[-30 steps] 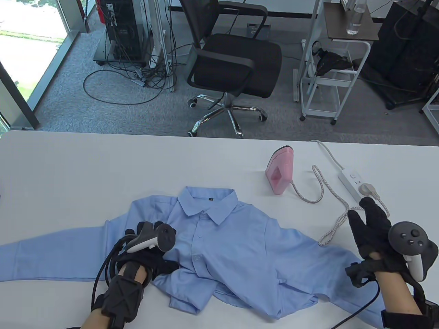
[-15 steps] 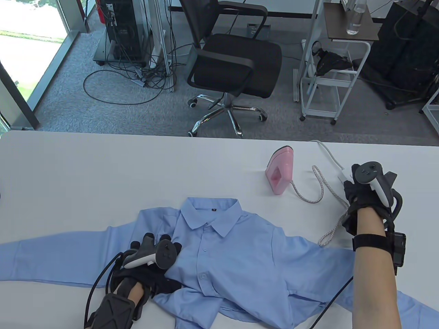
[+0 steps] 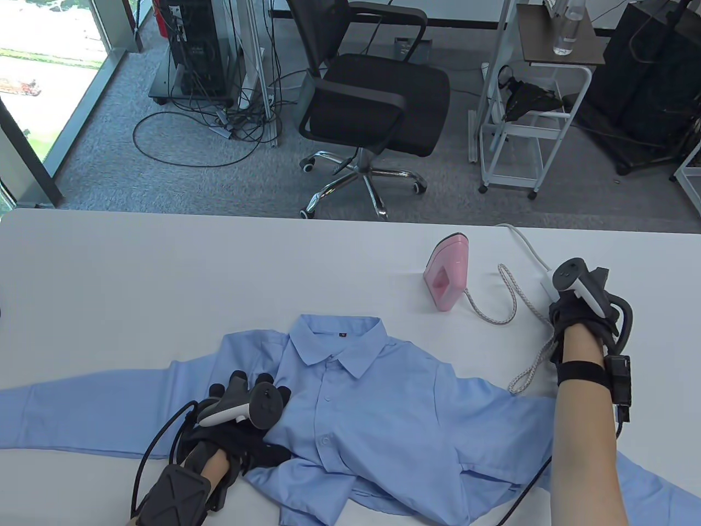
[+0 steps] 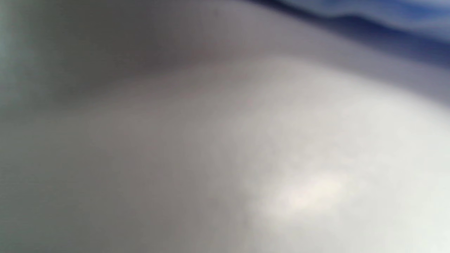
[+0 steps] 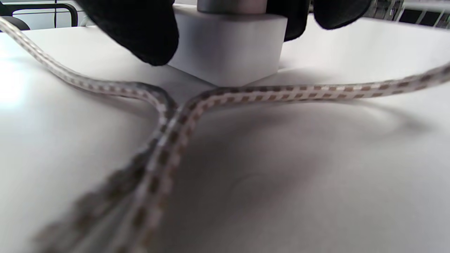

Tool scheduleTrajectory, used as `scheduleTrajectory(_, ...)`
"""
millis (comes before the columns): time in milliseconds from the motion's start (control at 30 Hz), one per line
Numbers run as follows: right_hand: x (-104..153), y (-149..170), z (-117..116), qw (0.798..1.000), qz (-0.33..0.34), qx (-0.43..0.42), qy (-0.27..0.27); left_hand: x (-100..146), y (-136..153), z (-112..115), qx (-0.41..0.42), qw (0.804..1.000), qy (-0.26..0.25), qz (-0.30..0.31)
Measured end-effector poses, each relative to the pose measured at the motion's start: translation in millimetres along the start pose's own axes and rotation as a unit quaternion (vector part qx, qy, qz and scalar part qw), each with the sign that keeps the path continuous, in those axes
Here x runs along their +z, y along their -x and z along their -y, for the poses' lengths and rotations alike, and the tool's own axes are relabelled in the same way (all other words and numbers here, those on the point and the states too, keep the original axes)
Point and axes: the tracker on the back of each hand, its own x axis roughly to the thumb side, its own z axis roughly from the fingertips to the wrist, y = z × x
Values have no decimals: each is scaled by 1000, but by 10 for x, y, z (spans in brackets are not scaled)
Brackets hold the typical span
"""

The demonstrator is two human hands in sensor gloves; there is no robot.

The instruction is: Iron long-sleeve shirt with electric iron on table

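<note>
A light blue long-sleeve shirt [image 3: 372,405] lies buttoned and face up on the white table [image 3: 164,274], sleeves spread, hem wrinkled. It shows as a blue blur in the left wrist view [image 4: 369,10]. My left hand [image 3: 263,433] rests flat on the shirt's left chest. A pink iron [image 3: 446,271] stands upright beyond the collar. Its braided cord [image 3: 506,307] runs to a white power strip [image 3: 545,279]. My right hand [image 3: 561,296] is over that strip. In the right wrist view, gloved fingers [image 5: 140,31] hang on both sides of the strip's end [image 5: 228,49] and its grey plug [image 5: 228,5]; their contact is cut off.
The braided cord [image 5: 281,93] loops across the table just in front of the strip. The strip's white lead [image 3: 523,241] runs off the table's far edge. An office chair [image 3: 372,104] and a white shelf cart [image 3: 526,126] stand beyond the table.
My right hand has reached from the near right of the table forward onto the power strip, then shifted slightly left. My left hand drew the shirt a little toward me, then stayed still.
</note>
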Motion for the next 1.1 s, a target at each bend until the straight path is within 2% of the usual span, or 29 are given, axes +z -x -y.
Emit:
scheduleTrajectory(67, -20, 28, 36, 998, 1, -50, -26, -5, -2, -3, 0, 1000, -1, 0)
scheduleTrajectory(300, -58, 31, 85, 997, -4, -72, -28, -16, 0, -4, -1, 1000, -1, 0)
scheduleTrajectory(467, -4, 41, -35, 1000, 10, -13, 13, -21, 0, -4, 0, 1000, -2, -1)
scheduleTrajectory(667, 113, 2, -54, 999, 25, 20, 0, -18, -5, 3, 5, 1000, -13, -9)
scheduleTrajectory(733, 299, -45, 5, 997, 45, -6, 62, -17, -9, 1, 4, 1000, -18, -11)
scheduleTrajectory(800, 547, -160, 86, 987, 96, 4, 126, -11, -16, -26, 3, 1000, -18, -17)
scheduleTrajectory(833, 650, -206, 113, 984, 115, 11, 139, -2, -22, -43, 3, 1000, -20, -22)
scheduleTrajectory(900, 1040, -349, 188, 968, 177, 32, 174, 43, -42, -115, 8, 999, -38, -28)
scheduleTrajectory(967, 1393, -424, 221, 955, 217, 47, 196, 96, -81, -189, 22, 998, -58, -27)
scheduleTrajectory(1100, 2122, -491, 196, 937, 280, 52, 202, 193, -251, -328, 24, 997, -68, -35)
